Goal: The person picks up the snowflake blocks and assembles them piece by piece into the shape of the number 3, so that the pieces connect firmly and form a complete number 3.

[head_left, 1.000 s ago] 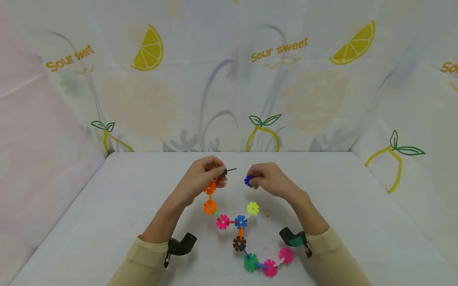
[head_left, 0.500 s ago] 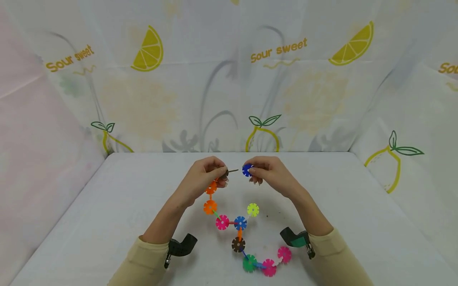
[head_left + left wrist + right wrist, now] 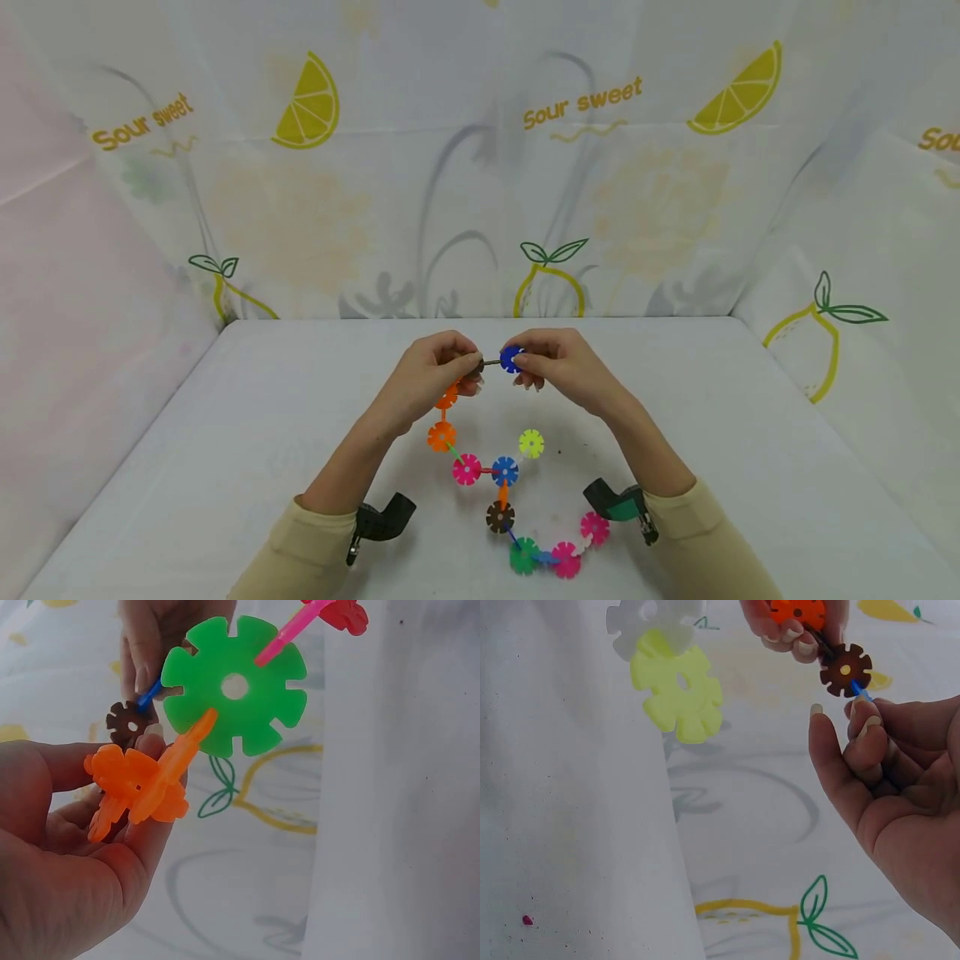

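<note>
In the head view my left hand [image 3: 431, 375] pinches the upper end of a chain of slotted plastic snowflake discs, at a dark brown disc. A second brown disc [image 3: 838, 677] sticks out from it, edge-on from above. My right hand [image 3: 566, 367] pinches a blue snowflake disc [image 3: 510, 359] between thumb and fingers. The blue disc's edge meets the rim of that brown disc in the right wrist view. Orange discs [image 3: 142, 787] and a green disc [image 3: 281, 712] hang beside my left hand in the left wrist view.
The chain runs down the white table [image 3: 225, 467] through a pink disc [image 3: 467, 469], a blue one [image 3: 505, 472] and a yellow-green one [image 3: 532, 443]. Its lower branch ends at a pink disc [image 3: 595, 528] near the right wrist camera [image 3: 611, 500]. A lemon-print cloth [image 3: 480, 167] stands behind.
My right hand has moved up and left with the blue disc, from apart to meeting the brown disc. My left hand has shifted slightly right, still pinching the chain.
</note>
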### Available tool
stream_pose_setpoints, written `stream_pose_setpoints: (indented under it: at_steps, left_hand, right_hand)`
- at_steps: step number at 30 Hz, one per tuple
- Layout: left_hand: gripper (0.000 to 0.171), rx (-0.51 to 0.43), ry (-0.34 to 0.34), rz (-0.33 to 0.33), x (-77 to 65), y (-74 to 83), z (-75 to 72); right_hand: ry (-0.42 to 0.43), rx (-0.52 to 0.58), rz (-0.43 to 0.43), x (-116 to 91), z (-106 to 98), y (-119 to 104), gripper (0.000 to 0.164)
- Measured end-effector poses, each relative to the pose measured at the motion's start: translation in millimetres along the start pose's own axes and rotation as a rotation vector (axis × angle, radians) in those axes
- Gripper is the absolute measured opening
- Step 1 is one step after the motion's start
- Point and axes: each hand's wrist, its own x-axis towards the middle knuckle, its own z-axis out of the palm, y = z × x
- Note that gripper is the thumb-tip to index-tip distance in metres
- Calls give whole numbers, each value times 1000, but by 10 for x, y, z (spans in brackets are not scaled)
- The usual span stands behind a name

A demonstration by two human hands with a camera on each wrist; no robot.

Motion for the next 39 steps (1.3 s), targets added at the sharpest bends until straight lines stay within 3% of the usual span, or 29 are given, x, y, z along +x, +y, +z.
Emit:
stream_pose_setpoints:
  at_steps: [19,39]
  left_hand:
    - [15,14,95,17,-15,74,105]
    - [18,42,87,6,17,-5,5]
  right_hand:
    - [60,-3,-39,-6,85,-44,18]
    - [9,11,-5,31,56,20,22]
